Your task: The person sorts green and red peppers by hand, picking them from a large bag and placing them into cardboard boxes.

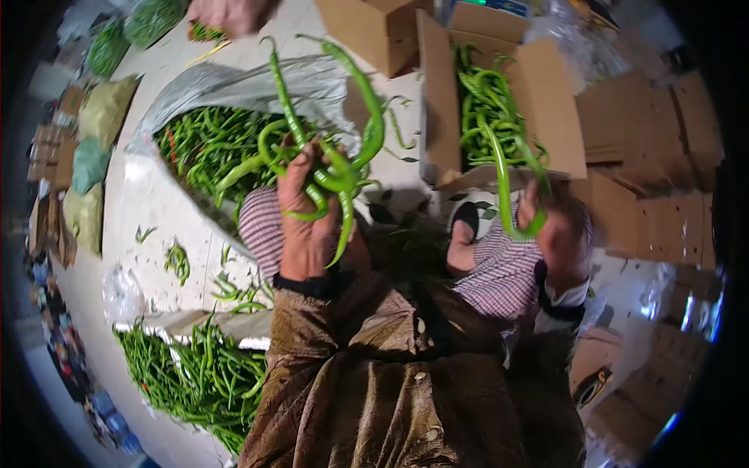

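Observation:
Several long green chili peppers (367, 117) stick out of my left hand (307, 203), whose fingers are wrapped round them above my left knee. My right hand (555, 226), partly blurred, is closed on a long curved green chili pepper (502, 183) near the front of an open cardboard box (555, 101). Inside that box lies a heap of green chili peppers (488, 101). Behind my left hand, a large white sack (234, 86) lies open with many green chili peppers (207, 140) in it.
More green chili peppers (207, 370) are heaped at the lower left. Loose peppers (178, 261) and dark leaves (390, 210) lie on the floor. Stacked cardboard boxes (640, 132) stand at the right. Another person's hand (226, 12) shows at the top. Filled sacks (105, 117) line the left.

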`<state>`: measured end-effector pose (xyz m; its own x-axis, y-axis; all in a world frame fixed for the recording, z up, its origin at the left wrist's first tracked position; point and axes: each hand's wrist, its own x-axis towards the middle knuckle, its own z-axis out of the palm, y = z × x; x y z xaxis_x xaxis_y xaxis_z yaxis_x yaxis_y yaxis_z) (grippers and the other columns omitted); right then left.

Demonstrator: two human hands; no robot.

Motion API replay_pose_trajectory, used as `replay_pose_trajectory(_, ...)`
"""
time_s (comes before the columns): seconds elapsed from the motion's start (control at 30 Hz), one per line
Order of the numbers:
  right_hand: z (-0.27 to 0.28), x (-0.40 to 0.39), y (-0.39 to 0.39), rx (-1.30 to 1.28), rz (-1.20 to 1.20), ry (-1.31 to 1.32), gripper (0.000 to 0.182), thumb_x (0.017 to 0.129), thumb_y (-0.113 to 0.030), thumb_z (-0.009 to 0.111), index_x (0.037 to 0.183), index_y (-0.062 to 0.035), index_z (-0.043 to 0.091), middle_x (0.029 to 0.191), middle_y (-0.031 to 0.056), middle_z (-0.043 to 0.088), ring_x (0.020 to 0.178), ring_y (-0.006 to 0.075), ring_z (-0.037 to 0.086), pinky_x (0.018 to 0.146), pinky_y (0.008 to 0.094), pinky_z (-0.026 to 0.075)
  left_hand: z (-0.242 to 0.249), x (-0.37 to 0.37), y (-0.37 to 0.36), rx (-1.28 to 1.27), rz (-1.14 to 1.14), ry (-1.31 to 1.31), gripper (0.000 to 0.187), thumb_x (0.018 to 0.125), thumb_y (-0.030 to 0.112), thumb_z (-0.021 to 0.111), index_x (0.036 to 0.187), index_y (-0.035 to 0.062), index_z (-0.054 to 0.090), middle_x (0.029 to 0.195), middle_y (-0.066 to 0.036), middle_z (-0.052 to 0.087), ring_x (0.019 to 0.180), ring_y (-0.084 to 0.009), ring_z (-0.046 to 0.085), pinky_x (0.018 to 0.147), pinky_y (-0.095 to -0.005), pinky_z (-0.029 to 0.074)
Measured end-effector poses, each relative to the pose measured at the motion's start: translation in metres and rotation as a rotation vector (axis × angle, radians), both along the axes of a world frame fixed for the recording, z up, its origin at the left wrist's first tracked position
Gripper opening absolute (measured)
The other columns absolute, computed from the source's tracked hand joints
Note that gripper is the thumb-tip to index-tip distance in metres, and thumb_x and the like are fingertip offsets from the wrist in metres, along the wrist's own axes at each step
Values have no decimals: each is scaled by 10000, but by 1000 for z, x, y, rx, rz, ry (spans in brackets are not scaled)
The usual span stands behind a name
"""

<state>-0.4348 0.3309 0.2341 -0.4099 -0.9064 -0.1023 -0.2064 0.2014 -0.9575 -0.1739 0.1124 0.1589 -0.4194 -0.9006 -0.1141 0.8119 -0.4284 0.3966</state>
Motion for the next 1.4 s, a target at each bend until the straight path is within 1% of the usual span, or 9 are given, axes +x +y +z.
replay_pose_trajectory(0.03,1,-16,-4,4,-8,392,308,977,-279,463,1036,4,570,796,39,510,734,139,484,678,283,409,4,-3,3,-14,-35,24,286,874,130,661,1115,6,571,970,-72,638,901,-214,599,973,-391,464)
replay_pose_trajectory(0.23,13,-32,-31,-45,-279,215,310,920,-166,599,1178,-1,551,1081,120,637,1006,210,625,884,329,489,1,-15,9,-83,-77,-13,471,832,41,650,1249,101,438,979,-86,593,820,-197,606,882,-408,530)
replay_pose_trajectory(0.27,24,-23,-19,-153,136,937,434,933,-168,594,1320,-11,474,1241,141,575,1170,216,556,986,324,450,1,-16,12,-41,-53,-60,483,817,23,641,1248,110,443,969,-91,580,822,-205,592,848,-398,532)
replay_pose_trajectory(0.3,17,-3,-20,-164,152,918,434,933,-168,594,1320,-11,474,1241,141,575,1170,216,556,986,324,450,2,-20,13,-65,-77,-92,484,799,12,654,1220,118,439,933,-77,557,814,-204,572,815,-387,525)
replay_pose_trajectory(0.37,5,48,-39,-119,41,-290,536,927,-149,626,1397,-14,408,1293,120,537,1230,210,498,1001,326,431,6,-29,17,-102,-162,-25,485,786,0,658,1197,115,427,900,-68,529,805,-200,555,799,-378,519)
replay_pose_trajectory(0.53,-37,105,-83,-80,21,-930,511,938,-125,618,1394,-25,410,1255,61,549,1159,153,511,991,302,411,9,-29,30,-100,-287,-107,525,796,-8,674,1248,73,419,998,-94,590,936,-220,605,828,-359,527)
replay_pose_trajectory(1.03,-55,118,-103,-388,-174,-593,221,937,-25,601,1129,-60,498,1085,43,609,1027,131,588,909,276,469,13,-27,28,29,-310,-104,567,815,-58,616,1326,-2,378,1111,-124,609,1120,-281,591,996,-403,495)
replay_pose_trajectory(1.2,-60,118,-98,-353,-321,-210,220,925,-5,620,1094,-14,479,1016,50,599,893,84,588,791,219,477,6,-27,33,93,-417,-359,417,820,-67,614,1229,-21,547,1065,-91,629,896,-168,644,762,-292,544)
replay_pose_trajectory(1.4,-52,108,-98,-357,-339,-112,226,915,-7,638,1073,-12,477,944,37,595,864,75,571,770,223,470,6,-29,37,66,-488,-328,390,819,-39,626,1203,-13,555,1048,-77,636,947,-173,630,785,-299,535)
